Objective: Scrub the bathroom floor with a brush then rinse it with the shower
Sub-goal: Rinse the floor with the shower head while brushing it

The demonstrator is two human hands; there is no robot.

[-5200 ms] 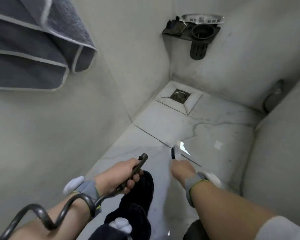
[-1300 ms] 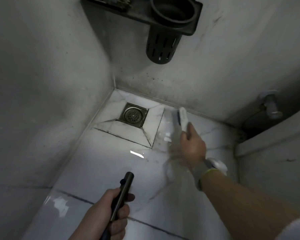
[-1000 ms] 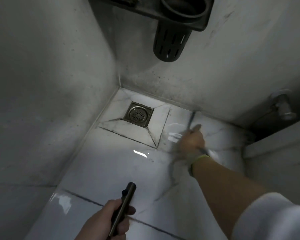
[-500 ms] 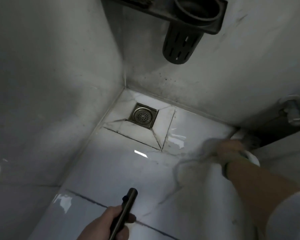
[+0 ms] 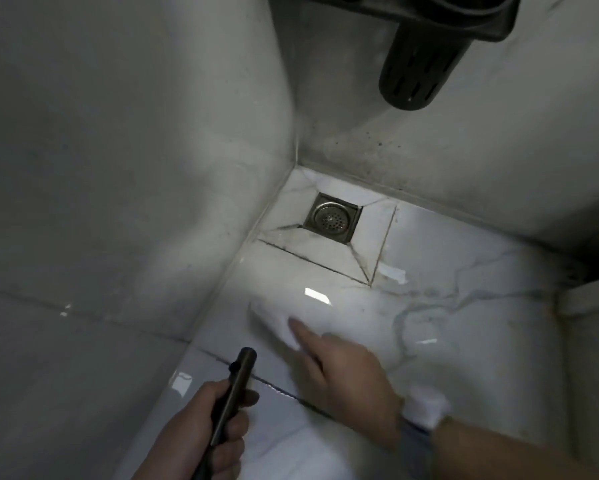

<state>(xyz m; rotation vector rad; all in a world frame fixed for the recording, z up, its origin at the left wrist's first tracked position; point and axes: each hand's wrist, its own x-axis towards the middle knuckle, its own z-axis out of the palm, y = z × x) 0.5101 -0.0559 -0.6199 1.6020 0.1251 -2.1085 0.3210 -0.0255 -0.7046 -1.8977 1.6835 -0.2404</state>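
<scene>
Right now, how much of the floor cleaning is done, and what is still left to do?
Scrubbing is in hand: the right hand holds a blurred white brush on the floor, near the left wall. The floor shines as if wet, but how much is scrubbed cannot be told. The left hand holds the sprayer ready; no water shows, so rinsing toward the drain is left.

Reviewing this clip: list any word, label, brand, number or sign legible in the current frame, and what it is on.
None can be read.
Spray wand in the left hand: no visible marking.
Brush under the right hand: motion-blurred, no text discernible.
Black wall caddy and floor drain: no lettering visible.
</scene>
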